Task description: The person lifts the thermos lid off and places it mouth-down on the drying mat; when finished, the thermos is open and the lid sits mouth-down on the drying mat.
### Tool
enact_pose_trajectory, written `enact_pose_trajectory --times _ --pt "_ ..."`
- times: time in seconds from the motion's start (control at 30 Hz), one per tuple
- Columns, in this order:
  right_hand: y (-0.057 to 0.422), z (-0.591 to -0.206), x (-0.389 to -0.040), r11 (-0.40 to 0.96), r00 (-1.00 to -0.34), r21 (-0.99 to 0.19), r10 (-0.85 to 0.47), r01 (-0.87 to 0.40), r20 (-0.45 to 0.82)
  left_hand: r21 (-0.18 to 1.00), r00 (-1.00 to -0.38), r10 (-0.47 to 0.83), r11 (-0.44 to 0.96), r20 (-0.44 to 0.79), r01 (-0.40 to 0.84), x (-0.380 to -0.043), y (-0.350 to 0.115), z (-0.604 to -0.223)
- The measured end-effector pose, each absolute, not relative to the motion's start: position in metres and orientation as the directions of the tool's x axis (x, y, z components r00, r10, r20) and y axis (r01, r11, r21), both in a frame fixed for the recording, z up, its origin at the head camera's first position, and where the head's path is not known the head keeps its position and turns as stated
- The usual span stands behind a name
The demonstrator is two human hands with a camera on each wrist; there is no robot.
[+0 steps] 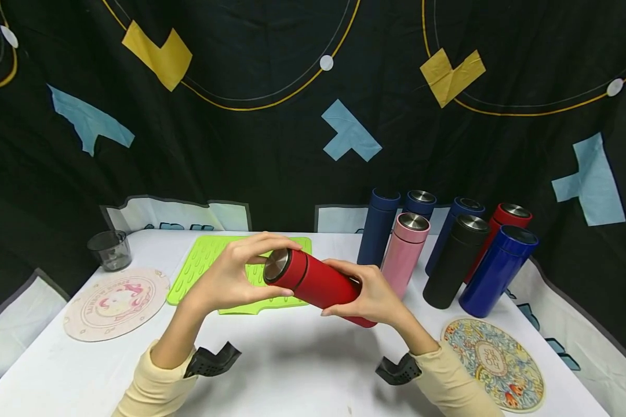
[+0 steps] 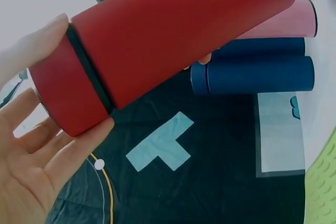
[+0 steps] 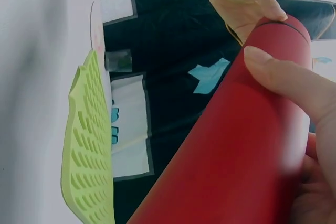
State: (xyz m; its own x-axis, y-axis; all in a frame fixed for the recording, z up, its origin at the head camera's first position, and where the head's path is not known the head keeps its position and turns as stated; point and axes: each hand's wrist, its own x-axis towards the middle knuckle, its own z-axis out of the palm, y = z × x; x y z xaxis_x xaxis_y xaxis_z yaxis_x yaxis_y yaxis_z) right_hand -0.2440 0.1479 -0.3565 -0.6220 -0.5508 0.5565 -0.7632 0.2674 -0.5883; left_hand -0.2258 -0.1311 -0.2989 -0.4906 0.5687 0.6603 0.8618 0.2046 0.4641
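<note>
1. On the white surface point(image 1: 292, 370), well left of the green mat point(image 1: 203, 260), a dark-tinted glass point(image 1: 112, 255) stands level with that mat's far edge.
2. The pink round mat point(image 1: 83, 315) lies nearer me, just beside the green mat's left edge.
3. My left hand point(image 1: 229, 278), above the green mat, hides part of it. Thumb and fingers, parted the width of the cap, pinch the red bottle point(image 1: 320, 281) there.
4. I have that bottle raised clear of the surface, partly covering the green mat's right side and reaching past its near right corner. Its long axis slants across my view: steel-topped cap up to the left, base down to the right.
5. My right hand point(image 1: 372, 292), right of the green mat, is curled round the body near the base.
6. Farther right of the green mat, upright bottles crowd together: a pink bottle point(image 1: 406, 249) partly blocks two dark blue ones, and a black bottle point(image 1: 451, 263) and a glossy blue bottle point(image 1: 495, 275) stand before another dark blue and a second red one.
7. The patterned round mat point(image 1: 492, 359) lies nearer me, well right of the green mat.
</note>
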Motion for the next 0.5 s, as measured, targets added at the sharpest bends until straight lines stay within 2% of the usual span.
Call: enact_pose_trajectory --times 0.13,0.27,0.33,0.5 --pt "0.147 -0.356 -0.243 0.279 -0.605 -0.552 -0.532 -0.786 0.593 0.453 -0.49 0.561 0.216 0.667 0.865 -0.226 -0.129 -0.3" --pt "0.146 -0.358 -0.245 0.295 -0.558 -0.477 -0.51 -0.828 0.654 0.45 -0.504 0.527 0.238 0.684 0.861 -0.227 -0.127 -0.303" --pt "0.145 -0.36 -0.246 0.318 -0.533 -0.428 -0.497 -0.846 0.685 0.46 -0.535 0.494 0.276 0.685 0.844 -0.227 -0.124 -0.304" --pt "0.144 -0.361 -0.249 0.368 -0.484 -0.334 -0.47 -0.868 0.738 0.532 -0.662 0.398 0.395 0.636 0.749 -0.223 -0.119 -0.306"
